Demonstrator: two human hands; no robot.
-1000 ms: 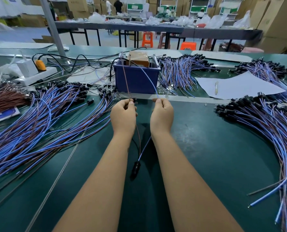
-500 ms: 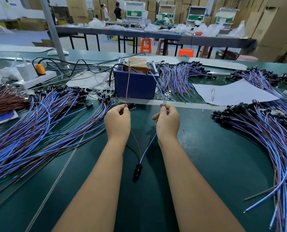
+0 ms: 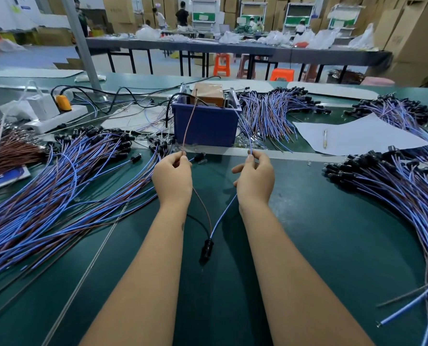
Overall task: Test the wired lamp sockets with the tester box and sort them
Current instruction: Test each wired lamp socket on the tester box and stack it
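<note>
I'm pinching brown lead (image 3: pixel 188 126) in left hand (image 3: pixel 172 177), blue lead (image 3: pixel 244 132) in right hand (image 3: pixel 255 176); both running ahead to tester box (image 3: pixel 206 121); socket (image 3: pixel 206 247) hanging behind.

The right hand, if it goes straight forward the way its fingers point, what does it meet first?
Probably the blue tester box: the right hand, pinching the blue wire, points toward its right corner. Depth is unclear.

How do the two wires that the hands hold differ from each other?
The brown wire is pinched by the left hand; the blue wire by the right hand. The brown wire reaches up to the left side of the tester box, the blue wire toward its right side. Both run down to one black socket lying on the table.
</note>
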